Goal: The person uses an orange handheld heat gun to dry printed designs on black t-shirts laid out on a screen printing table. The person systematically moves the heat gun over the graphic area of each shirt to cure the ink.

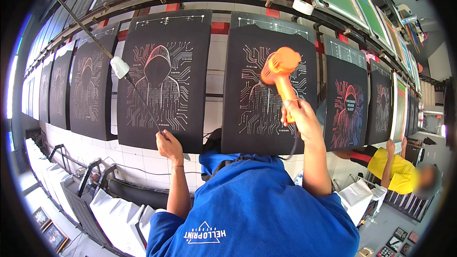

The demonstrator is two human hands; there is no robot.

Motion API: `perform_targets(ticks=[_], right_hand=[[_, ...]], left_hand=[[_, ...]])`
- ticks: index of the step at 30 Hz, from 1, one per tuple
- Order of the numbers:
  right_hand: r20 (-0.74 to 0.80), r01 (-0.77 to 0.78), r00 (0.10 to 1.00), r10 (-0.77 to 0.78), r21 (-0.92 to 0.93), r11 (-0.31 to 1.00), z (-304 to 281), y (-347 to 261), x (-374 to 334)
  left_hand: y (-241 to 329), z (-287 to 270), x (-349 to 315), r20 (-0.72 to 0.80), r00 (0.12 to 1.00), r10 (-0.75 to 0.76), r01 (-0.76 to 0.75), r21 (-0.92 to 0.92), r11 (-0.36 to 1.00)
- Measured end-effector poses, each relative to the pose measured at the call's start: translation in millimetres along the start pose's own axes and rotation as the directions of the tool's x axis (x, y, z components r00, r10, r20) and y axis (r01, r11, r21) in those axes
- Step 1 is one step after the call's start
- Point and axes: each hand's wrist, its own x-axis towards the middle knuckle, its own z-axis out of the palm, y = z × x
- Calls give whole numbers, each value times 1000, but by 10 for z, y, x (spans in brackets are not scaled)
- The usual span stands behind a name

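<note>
My right hand [304, 119] is wrapped round the handle of an orange heat gun [281, 66]. The gun is over a black T-shirt [233, 114] printed with a hooded figure and circuit lines. Lower left, my left hand [170, 146] has its fingers closed on a dark cord [143, 100] at the lower edge of another printed black T-shirt [193, 66]. That cord runs up to a white plug connector [120, 67] on a hanging rod [76, 19]. A dark cable from the gun's handle drops past my right wrist.
More printed black shirts on boards [90, 85] continue leftward, and others [346, 100] rightward, one with a coloured print. Green framed screens [333, 0] lie along the far rack. At far right a person in a yellow shirt [390, 164] handles a frame. White-covered equipment [116, 212] stands behind me.
</note>
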Motion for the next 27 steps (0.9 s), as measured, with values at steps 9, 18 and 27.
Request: perform_targets(ticks=[9, 18, 27], right_hand=[[146, -179, 972, 186, -62, 982, 159, 47, -338], [95, -127, 987, 126, 4, 992, 464, 162, -466], [-76, -33, 996, 41, 111, 993, 474, 291, -525]], left_hand=[[1, -67, 2, 46, 999, 9, -9, -7, 1000], [-34, -74, 19, 92, 995, 42, -38, -49, 998], [-89, -16, -2, 87, 993, 77, -79, 21, 997]])
